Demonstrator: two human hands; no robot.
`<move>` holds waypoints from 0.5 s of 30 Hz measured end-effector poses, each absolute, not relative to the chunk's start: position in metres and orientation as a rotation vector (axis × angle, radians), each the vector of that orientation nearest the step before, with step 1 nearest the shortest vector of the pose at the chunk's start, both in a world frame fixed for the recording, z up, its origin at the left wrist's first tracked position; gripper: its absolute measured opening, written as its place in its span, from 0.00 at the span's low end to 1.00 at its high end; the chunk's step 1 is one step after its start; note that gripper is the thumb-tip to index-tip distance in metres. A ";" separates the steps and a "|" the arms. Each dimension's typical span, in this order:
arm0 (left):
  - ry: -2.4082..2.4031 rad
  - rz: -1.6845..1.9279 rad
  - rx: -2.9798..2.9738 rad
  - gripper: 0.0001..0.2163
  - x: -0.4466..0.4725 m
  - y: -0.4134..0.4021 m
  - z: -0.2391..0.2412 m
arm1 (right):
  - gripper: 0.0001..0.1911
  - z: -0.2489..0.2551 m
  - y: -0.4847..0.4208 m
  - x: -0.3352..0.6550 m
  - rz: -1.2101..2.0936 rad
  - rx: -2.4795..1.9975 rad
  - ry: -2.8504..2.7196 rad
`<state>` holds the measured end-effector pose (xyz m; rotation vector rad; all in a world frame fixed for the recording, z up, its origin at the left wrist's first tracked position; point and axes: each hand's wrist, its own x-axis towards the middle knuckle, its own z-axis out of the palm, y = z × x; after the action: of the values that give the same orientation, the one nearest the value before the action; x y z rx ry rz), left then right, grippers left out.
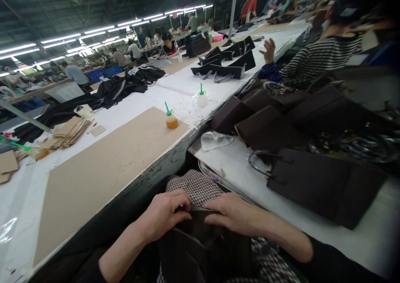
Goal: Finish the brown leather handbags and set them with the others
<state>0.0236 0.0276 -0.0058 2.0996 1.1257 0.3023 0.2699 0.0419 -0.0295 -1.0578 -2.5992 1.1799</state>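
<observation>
A dark brown bag piece (200, 249) lies in my lap over a checked cloth (195, 187). My left hand (164, 214) has its fingers curled and pinched on the piece's top edge. From the other side my right hand (233, 214) presses bent fingers onto the same edge. The two hands almost touch at the middle. Below the edge the piece is dark and hard to make out.
A brown board (103, 166) with an amber glue bottle (171, 120) lies on the white table to my left. Dark brown handbags (312, 183) pile on the right table. A person in a striped sleeve (318, 58) works beyond them. More black bags (225, 64) stand farther back.
</observation>
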 end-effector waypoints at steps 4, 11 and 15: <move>1.073 0.343 2.065 0.06 0.024 0.030 -0.006 | 0.12 -0.032 0.044 0.265 1.206 -1.064 -2.600; 0.892 0.326 2.058 0.04 0.023 0.035 -0.003 | 0.13 -0.037 0.047 0.261 1.427 -1.149 -2.424; 0.904 0.319 2.044 0.04 0.022 0.036 -0.005 | 0.11 -0.035 0.047 0.256 1.485 -1.226 -2.354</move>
<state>0.0219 0.0359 -0.0046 2.0438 0.9040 0.3189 0.2562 0.0474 -0.0354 -1.2259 -2.3543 1.4853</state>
